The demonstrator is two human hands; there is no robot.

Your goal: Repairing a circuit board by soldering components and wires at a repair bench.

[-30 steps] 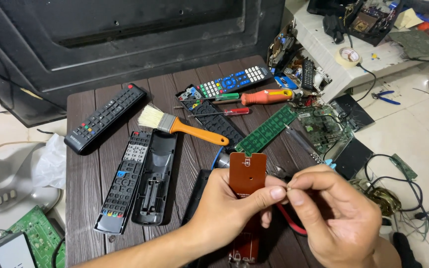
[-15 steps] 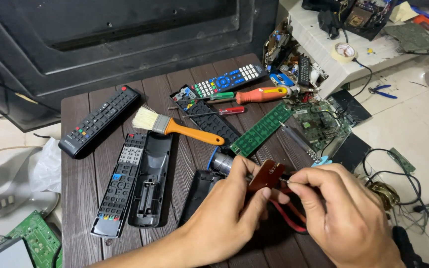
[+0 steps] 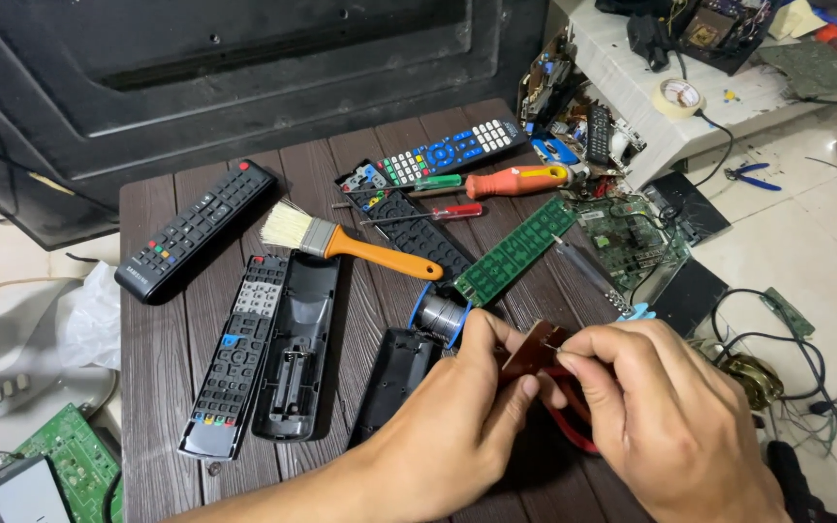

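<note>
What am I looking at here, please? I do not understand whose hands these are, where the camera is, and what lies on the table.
A person wears the camera on the head, so it looks down at their own bare hands. The left hand and the right hand together pinch a small reddish-brown circuit board. Beneath them is a dark brown slatted table. On it lie a black remote control, an opened remote with its battery bay showing, an orange-handled paintbrush, an orange-handled screwdriver, a long green circuit board and a spool of solder wire.
</note>
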